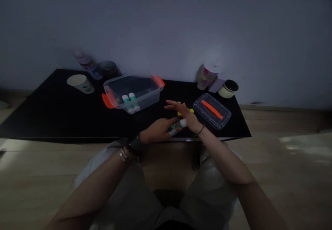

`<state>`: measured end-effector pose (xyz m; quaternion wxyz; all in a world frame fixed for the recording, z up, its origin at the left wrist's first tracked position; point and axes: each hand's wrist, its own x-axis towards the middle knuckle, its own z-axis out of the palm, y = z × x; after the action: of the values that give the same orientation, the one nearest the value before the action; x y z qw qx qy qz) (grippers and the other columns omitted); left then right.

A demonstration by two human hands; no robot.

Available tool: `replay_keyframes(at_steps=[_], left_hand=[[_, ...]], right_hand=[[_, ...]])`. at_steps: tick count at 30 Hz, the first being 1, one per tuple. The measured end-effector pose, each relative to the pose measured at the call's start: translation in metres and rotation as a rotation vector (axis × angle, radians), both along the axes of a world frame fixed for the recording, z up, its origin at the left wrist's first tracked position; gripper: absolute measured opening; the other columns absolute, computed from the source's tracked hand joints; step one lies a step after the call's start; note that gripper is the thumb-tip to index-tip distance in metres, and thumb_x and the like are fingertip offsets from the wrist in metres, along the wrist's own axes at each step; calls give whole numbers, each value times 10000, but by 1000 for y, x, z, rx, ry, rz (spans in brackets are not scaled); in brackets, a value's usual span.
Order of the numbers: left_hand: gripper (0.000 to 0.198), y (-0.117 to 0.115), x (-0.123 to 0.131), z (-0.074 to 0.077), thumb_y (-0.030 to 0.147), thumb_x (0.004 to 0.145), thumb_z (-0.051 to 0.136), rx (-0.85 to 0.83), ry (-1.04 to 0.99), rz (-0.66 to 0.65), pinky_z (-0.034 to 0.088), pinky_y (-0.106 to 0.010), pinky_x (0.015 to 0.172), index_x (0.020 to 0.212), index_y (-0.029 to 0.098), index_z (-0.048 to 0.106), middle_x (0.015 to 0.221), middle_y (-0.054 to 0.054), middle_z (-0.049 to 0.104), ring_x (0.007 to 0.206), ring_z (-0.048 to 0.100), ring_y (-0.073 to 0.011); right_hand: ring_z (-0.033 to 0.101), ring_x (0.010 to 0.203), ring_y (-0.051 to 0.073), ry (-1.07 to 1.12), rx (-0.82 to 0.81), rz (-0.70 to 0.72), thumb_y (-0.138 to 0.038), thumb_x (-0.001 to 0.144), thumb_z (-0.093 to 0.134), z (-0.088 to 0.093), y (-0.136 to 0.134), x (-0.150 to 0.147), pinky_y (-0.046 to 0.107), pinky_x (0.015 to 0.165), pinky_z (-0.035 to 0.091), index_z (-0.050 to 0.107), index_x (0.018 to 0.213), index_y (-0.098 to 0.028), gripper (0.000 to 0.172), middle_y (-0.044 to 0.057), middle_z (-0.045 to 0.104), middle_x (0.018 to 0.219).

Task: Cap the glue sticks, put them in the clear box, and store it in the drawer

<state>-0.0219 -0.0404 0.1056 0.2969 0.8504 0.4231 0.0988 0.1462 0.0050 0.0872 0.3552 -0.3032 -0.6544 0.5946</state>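
Note:
My left hand (160, 130) is closed on a green glue stick (175, 127) with a white cap, near the table's front edge. The stick lies tilted, its capped end toward the right. Over that cap, my right hand (187, 115) has its fingers stretched out, the palm beside the cap. A yellow object (191, 111) lies behind my right hand, partly hidden by it. Two more green and white glue sticks (131, 102) are in the clear plastic box (149, 100) with orange clips, left of my hands.
On the black table (64, 119) stand a paper cup (81, 84), a blurred bottle (88, 65) and a dark bowl (107, 68) at left. At right are a clear lidded case (224, 121) with an orange strip, a tumbler (206, 76) and a cream pot (226, 91).

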Motion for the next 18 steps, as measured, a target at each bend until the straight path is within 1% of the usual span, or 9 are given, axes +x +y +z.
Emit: replay_keyframes(at_steps=[4,8,10,12,13,14,15,16,18], left_hand=[[390,-6,5,-5,438,991,457,90,111,38,489,-308,705,1249,160,551,944,-111,726,830,707,-254],[435,-14,7,-9,465,1004,420,155,171,66,513,-339,744,1318,181,518,1015,-132,728,889,715,-280],[453,-15,6,-11,456,1003,416,119,139,70,515,-354,760,1350,178,504,1043,-138,726,899,712,-284],[459,-13,4,-12,460,998,419,27,11,55,513,-350,781,1349,179,513,1082,-131,718,915,703,-269],[460,-12,2,-12,476,993,423,-43,-80,37,511,-338,782,1328,178,529,1089,-123,712,911,695,-252],[462,-11,1,-11,502,988,424,-129,-183,21,508,-318,759,1287,172,550,1062,-111,708,872,683,-227],[470,-9,-1,-9,538,981,421,-230,-291,16,500,-292,705,1224,163,569,990,-92,699,793,659,-195],[484,-8,-3,-7,579,972,419,-341,-390,19,478,-266,631,1148,156,576,887,-63,671,691,611,-159],[512,-6,-6,-1,651,949,416,-547,-556,50,386,-223,492,1006,160,548,708,6,549,528,458,-97]], right_hand=[[564,1263,243,32,-38,0,-774,937,270,-2,-1,1,460,1184,284,637,1342,-281,736,63,688,1229],[562,1258,251,27,-209,-17,-778,937,261,0,-8,-1,488,1158,287,670,1285,-289,725,67,697,1221],[586,1215,252,28,-309,-45,-801,922,231,0,-10,-3,471,1117,339,690,1239,-262,775,82,712,1173],[627,1117,249,27,-390,-71,-830,901,176,0,-10,-5,431,1035,422,705,1184,-210,863,110,724,1084],[640,1063,245,22,-405,-75,-839,892,140,1,-10,-5,412,986,456,709,1156,-188,904,121,723,1041],[646,1019,241,14,-385,-77,-843,886,109,4,-11,-4,396,938,481,711,1125,-174,931,126,718,1009],[645,991,236,-1,-319,-80,-841,887,99,6,-11,-3,386,902,493,710,1099,-172,931,125,710,998],[638,980,232,-28,-207,-88,-835,894,121,10,-11,-1,381,884,496,707,1079,-180,898,119,700,1006],[616,976,231,-128,112,-112,-810,912,241,18,-12,6,389,889,482,695,1049,-205,768,103,681,1021]])
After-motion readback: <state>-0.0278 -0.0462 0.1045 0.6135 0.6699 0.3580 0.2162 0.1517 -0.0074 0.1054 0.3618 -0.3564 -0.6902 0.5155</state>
